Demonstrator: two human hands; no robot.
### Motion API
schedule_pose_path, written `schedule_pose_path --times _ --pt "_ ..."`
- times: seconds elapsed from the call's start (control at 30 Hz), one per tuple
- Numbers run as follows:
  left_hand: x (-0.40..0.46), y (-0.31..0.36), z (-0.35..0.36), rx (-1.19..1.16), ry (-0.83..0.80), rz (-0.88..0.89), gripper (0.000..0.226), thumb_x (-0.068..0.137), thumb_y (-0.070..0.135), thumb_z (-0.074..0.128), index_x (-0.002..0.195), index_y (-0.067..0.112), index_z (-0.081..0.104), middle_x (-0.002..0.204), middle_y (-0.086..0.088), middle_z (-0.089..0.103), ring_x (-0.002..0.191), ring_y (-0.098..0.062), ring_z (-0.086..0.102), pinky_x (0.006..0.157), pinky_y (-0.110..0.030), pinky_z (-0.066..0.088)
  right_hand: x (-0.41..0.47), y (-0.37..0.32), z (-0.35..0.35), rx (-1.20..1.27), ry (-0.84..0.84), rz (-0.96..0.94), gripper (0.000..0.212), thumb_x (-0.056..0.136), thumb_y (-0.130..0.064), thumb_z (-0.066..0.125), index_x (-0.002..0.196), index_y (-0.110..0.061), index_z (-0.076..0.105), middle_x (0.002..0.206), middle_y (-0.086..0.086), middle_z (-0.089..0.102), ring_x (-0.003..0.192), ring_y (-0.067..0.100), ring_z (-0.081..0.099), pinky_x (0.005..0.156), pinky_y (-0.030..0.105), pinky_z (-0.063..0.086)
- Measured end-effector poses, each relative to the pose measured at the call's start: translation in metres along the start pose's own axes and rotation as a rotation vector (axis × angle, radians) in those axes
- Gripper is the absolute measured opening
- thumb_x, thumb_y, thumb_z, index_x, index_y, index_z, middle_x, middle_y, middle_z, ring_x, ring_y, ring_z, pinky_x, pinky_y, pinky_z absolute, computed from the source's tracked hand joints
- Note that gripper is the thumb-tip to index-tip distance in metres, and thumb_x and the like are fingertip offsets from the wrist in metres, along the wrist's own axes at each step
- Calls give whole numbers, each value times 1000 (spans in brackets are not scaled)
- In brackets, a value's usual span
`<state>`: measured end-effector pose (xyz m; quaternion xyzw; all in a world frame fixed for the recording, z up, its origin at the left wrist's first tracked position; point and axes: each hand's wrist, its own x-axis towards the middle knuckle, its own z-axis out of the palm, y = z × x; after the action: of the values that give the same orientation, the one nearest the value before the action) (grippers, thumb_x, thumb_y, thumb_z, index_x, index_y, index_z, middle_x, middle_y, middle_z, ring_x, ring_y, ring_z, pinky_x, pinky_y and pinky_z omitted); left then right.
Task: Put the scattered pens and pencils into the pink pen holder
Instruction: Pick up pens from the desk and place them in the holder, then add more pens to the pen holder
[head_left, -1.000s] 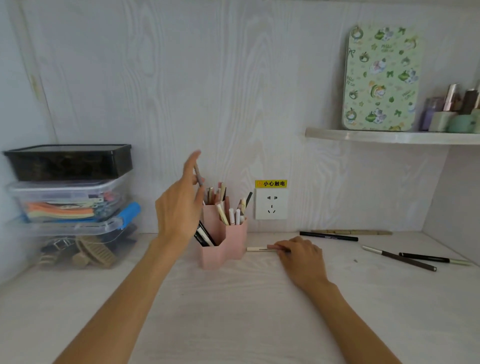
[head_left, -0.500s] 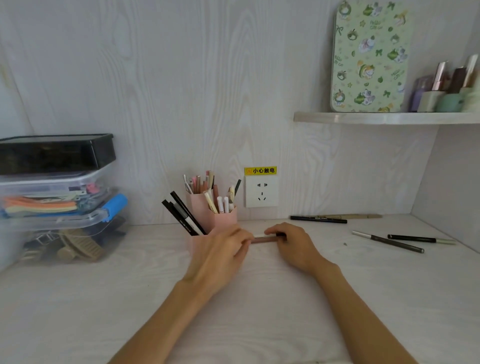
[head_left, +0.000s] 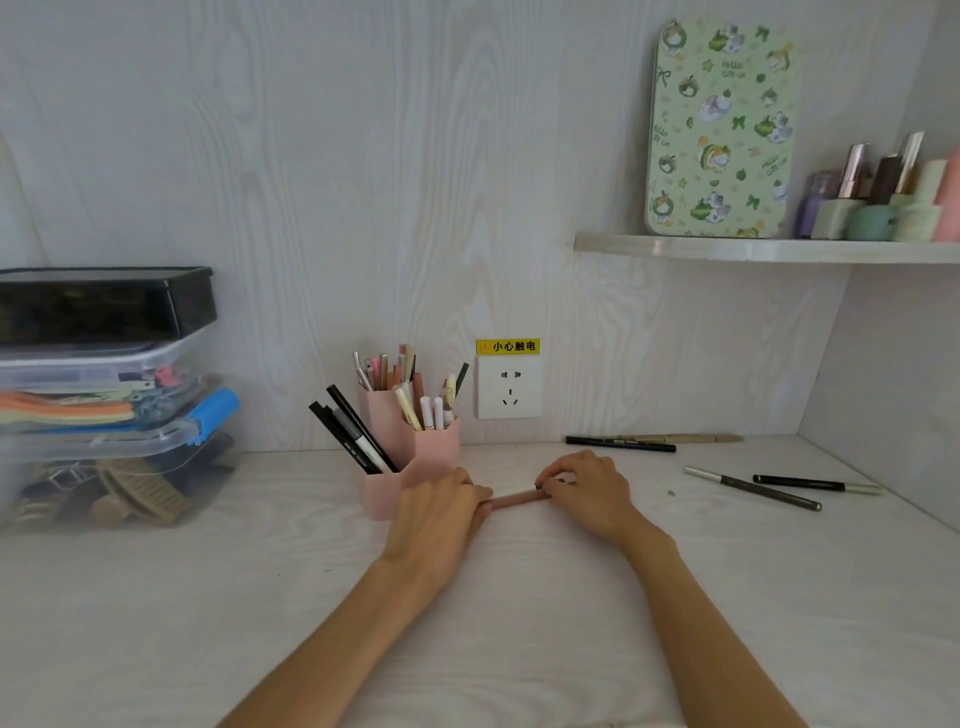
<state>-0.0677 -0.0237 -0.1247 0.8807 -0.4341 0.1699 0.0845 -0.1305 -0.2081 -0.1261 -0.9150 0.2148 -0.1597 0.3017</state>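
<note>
Pink-brown pencil (head_left: 518, 500) lies on the desk (head_left: 519, 623) just right of the holder (head_left: 410, 457), pinched at its ends by both hands: left (head_left: 441, 512) and right (head_left: 584, 488) fingers curled closed on it, probably for a handover. Four pens (head_left: 753, 488) wait far right.

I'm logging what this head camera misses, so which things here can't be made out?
- Pink pen, head view: both ends covered by the left hand and right hand.
- Pink pen holder: front base behind the left hand.
- Clear bins: contents blurred; left edge crops them.
</note>
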Motion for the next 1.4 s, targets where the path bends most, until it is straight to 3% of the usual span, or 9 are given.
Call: schedule_pose_path --times 0.23,0.5,0.7,0.8,0.97,1.07,1.17,1.27,1.4 --pt "-38 -34 -16 124 10 91 27 98 27 40 120 31 56 113 9 57 98 -19 58 65 -31 39 -9 -1 -4 13 -58 -64 11 85 -38 56 82 -47 62 123 -8 51 125 19 33 112 44 19" --pt "-66 -60 -13 -241 69 -157 26 89 48 51 112 40 59 106 23 56 86 -5 56 66 -25 42 -21 -16 1 -33 -183 -144 13 80 -44 64 91 -50 65 132 -9 50 129 11 39 115 49 15" --pt "-68 -83 -12 -383 79 -323 10 84 45 60 92 44 66 83 22 60 72 1 52 56 -15 34 -29 -20 -18 294 -159 -150 7 74 -32 75 81 -33 75 94 -16 70 96 -3 60 85 15 37" --pt "-71 -97 -12 -451 151 -411 10 82 46 62 90 42 66 85 22 64 75 3 53 57 -15 32 -30 -38 -31 605 4 -171 8 77 -26 73 84 -24 75 95 -2 75 90 12 70 84 22 54" --pt "-71 -101 -10 -552 231 -510 11 82 47 62 89 39 67 87 21 64 79 -1 57 65 -25 39 -24 -100 -52 968 219 -333 10 87 -15 62 94 -18 68 96 4 73 89 19 72 77 18 56" --pt "-71 -100 -11 -618 299 -526 10 82 44 64 89 37 67 82 17 63 75 -3 58 65 -25 42 -12 -144 -51 763 354 -390 9 92 -11 54 98 -13 61 95 6 69 80 16 71 73 19 56" --pt "-72 -97 -16 -739 468 -548 8 81 41 66 87 34 66 77 17 64 71 1 59 62 -23 44 3 -178 -36 259 436 -466 14 95 -15 46 105 -9 53 99 5 65 89 19 63 73 29 49" --pt "-73 -92 -22 -835 645 -553 9 81 42 67 86 38 61 77 23 64 72 5 60 60 -15 41 15 -194 -12 -218 422 -533 18 96 -17 41 106 -8 53 104 9 63 96 27 55 82 39 44" --pt "-73 -92 -25 -901 804 -553 19 81 38 68 95 38 56 81 22 65 75 7 62 63 -21 48 23 -189 20 -500 395 -538 29 95 -24 39 118 -18 57 132 6 51 126 27 39 102 40 29"
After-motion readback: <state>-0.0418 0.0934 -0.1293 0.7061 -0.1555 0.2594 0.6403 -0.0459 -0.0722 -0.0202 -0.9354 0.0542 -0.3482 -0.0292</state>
